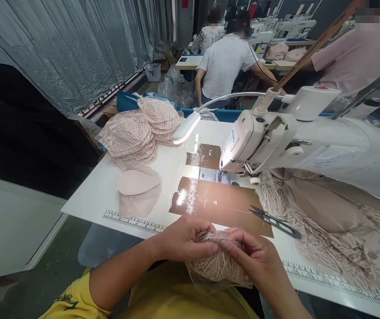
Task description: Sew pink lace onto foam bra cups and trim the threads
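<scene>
I take this for a garment sewing workshop: my camera faces an industrial sewing machine (323, 141), with stacked lace pieces (128, 135) to its left, black scissors (284, 227) in front and a ruler (133, 220) printed along its table (90, 199). Beyond it I see more machines (298, 24) and a person in white (226, 66) at another worktable (190, 63).

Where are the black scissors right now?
In the head view, the black scissors lie right of centre, beyond the right hand, tips over the brown sheet, handles by the lace fabric.
</scene>
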Tool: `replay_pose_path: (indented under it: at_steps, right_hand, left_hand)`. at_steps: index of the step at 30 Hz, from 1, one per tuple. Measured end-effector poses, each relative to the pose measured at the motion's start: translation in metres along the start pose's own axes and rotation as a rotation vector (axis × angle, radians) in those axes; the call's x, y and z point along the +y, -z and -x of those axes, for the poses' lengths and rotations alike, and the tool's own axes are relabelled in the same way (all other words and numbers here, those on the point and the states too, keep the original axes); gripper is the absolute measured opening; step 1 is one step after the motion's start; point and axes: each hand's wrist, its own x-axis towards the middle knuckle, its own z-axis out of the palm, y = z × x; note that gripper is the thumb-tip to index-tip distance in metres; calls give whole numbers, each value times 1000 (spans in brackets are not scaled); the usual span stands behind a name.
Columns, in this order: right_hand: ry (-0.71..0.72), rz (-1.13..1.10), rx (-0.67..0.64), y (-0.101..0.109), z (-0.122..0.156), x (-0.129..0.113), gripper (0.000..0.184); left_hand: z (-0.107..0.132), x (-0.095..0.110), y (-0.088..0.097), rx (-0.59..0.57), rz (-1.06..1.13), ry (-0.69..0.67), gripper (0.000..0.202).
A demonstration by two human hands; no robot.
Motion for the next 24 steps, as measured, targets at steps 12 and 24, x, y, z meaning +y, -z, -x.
replay_pose_path:
  at_steps: [12, 24]
  right_hand:
    - [20, 29, 147, -2, 2, -15, 21]
    - [-130, 12, -130, 17, -7, -13, 30]
  left_hand:
    - [-6, 6, -1, -42, -114, -58, 28]
    - [-13, 9, -3, 0, -103, -61, 20]
